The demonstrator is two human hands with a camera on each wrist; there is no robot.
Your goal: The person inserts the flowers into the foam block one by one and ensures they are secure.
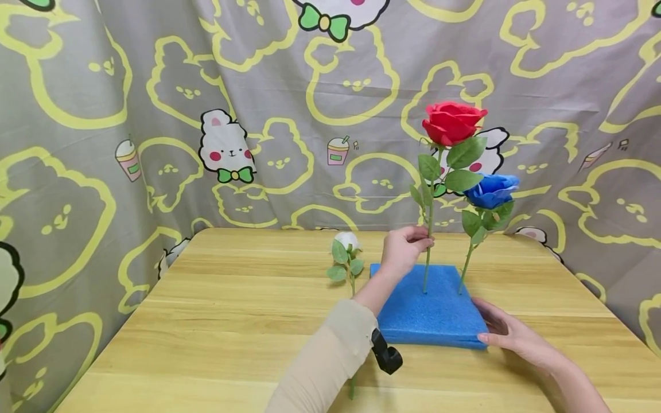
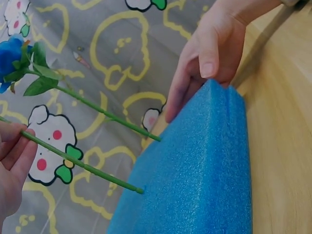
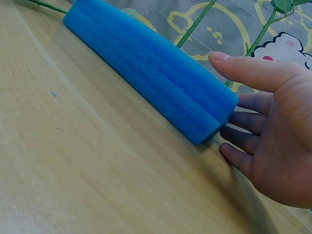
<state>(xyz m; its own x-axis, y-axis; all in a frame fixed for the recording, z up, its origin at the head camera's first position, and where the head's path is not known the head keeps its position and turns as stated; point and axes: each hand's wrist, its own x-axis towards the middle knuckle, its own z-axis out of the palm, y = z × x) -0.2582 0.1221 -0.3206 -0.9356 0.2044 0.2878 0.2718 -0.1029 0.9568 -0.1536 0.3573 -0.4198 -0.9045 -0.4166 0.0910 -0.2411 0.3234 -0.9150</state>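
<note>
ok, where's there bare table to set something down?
Widest: the table, left of the white rose in the head view. Smaller: right of the blue foam, beyond the right grip. Crowded: above the foam, where red rose, blue rose and left grip cluster.

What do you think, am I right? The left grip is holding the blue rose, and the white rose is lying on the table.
Not quite: the head view shows the left grip holding the red rose, not the blue rose. The white rose is lying on the table.
</note>
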